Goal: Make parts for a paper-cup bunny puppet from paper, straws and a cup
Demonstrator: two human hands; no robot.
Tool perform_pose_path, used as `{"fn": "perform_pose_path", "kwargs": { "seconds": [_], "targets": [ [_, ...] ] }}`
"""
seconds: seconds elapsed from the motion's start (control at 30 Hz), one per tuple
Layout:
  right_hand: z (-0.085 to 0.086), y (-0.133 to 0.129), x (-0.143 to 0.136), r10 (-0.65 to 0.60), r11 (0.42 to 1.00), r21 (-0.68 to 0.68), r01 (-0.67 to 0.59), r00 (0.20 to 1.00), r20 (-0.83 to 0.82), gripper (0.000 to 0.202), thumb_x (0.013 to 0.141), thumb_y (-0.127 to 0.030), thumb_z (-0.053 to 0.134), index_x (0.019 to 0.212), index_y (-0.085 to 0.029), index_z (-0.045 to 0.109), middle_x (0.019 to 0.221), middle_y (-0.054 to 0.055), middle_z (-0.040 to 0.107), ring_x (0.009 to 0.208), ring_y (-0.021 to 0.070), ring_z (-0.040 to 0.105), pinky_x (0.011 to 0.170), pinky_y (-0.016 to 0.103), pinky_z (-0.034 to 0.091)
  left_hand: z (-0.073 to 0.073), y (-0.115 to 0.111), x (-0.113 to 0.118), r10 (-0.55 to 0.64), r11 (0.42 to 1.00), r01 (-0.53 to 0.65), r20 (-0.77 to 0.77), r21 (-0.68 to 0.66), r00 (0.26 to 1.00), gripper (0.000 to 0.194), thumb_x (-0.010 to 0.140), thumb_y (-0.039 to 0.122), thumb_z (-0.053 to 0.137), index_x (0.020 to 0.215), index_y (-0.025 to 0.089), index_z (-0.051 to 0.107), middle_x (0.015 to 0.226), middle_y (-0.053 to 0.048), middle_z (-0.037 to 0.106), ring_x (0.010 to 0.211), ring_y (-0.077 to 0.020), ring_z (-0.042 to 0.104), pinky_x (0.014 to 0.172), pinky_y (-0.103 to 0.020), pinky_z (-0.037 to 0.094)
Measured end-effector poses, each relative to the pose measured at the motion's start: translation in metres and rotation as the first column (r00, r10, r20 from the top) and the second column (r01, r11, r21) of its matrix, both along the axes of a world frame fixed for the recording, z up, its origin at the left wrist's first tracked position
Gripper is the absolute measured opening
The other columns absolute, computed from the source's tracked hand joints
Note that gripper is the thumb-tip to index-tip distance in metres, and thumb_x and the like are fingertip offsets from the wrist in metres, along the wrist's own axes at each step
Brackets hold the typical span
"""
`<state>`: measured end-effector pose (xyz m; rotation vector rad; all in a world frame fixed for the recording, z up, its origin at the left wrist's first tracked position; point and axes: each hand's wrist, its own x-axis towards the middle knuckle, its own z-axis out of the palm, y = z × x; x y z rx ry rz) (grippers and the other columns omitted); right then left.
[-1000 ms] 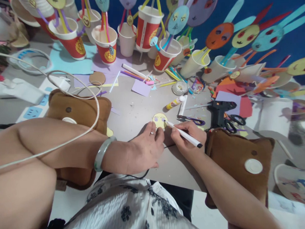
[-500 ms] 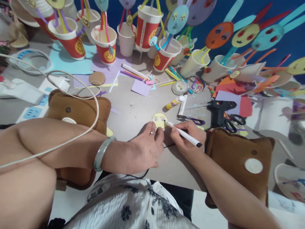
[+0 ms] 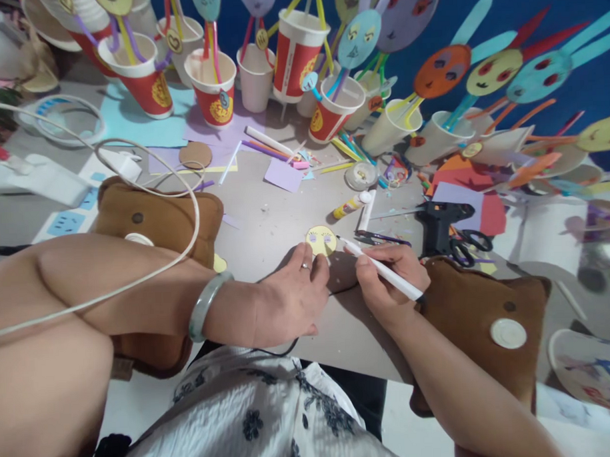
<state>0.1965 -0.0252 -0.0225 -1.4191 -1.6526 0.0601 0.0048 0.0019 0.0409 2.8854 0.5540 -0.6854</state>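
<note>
A small round yellow paper face with two purple eyes and black lashes lies on the grey table. My left hand rests flat with its fingertips on the lower edge of the disc, fingers slightly apart. In my right hand is a white marker, gripped like a pen. Its dark tip points at the disc's right side, a little apart from the paper. Just beyond lie a yellow glue stick and dark-handled scissors.
Paper cups bearing straw-and-paper figures line the back. A black glue gun lies right of the scissors. Brown cushion-like pouches flank both arms. A white cable crosses over my left arm. Straws and paper scraps lie mid-table.
My right hand has drawn back to the right with the marker, and its tip has come off the yellow face. My left hand has stayed in place.
</note>
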Motion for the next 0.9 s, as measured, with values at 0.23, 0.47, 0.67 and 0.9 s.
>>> {"fn": "perform_pose_path", "kwargs": {
  "seconds": [0.23,0.47,0.67,0.9],
  "targets": [
    [-0.004,-0.001,0.002,0.068,0.995,-0.063,-0.072,0.996,-0.055,0.009,0.083,-0.030,0.071,0.088,-0.022,0.068,0.073,0.001,0.074,0.055,0.0167,0.067,0.050,0.027,0.052,-0.005,-0.002,-0.001,-0.013,0.999,0.011,0.052,0.044,0.999,0.068,0.093,0.064,0.055,0.139,0.014,0.064,0.160,-0.025,0.040,0.144,-0.0535,0.041,0.119,-0.064,0.026],
    [0.003,-0.002,-0.003,0.131,0.988,-0.091,-0.128,0.991,0.030,0.006,0.084,-0.028,0.070,0.087,-0.022,0.069,0.076,0.002,0.076,0.064,0.0188,0.073,0.059,0.028,0.058,-0.015,-0.007,-0.008,-0.047,0.988,0.025,0.139,0.156,0.989,0.077,0.089,0.070,0.056,0.138,0.011,0.063,0.152,-0.029,0.049,0.136,-0.0522,0.050,0.115,-0.061,0.032],
    [0.005,-0.002,-0.005,0.119,0.978,-0.182,-0.105,0.991,0.062,0.011,0.084,-0.033,0.067,0.087,-0.022,0.068,0.074,0.002,0.076,0.061,0.0179,0.072,0.056,0.027,0.056,-0.038,-0.018,-0.016,-0.101,0.944,-0.016,0.333,0.330,0.937,0.089,0.085,0.077,0.055,0.137,0.005,0.062,0.145,-0.032,0.053,0.128,-0.0513,0.057,0.115,-0.062,0.029],
    [0.004,0.001,-0.005,0.158,0.970,-0.199,-0.142,0.985,0.065,0.006,0.083,-0.028,0.067,0.085,-0.023,0.066,0.072,0.000,0.075,0.057,0.0156,0.069,0.053,0.025,0.052,-0.013,-0.009,-0.008,-0.043,0.989,0.025,0.118,0.149,0.992,0.079,0.089,0.068,0.058,0.143,0.010,0.060,0.155,-0.028,0.046,0.140,-0.0507,0.048,0.116,-0.061,0.032]
  ]
}}
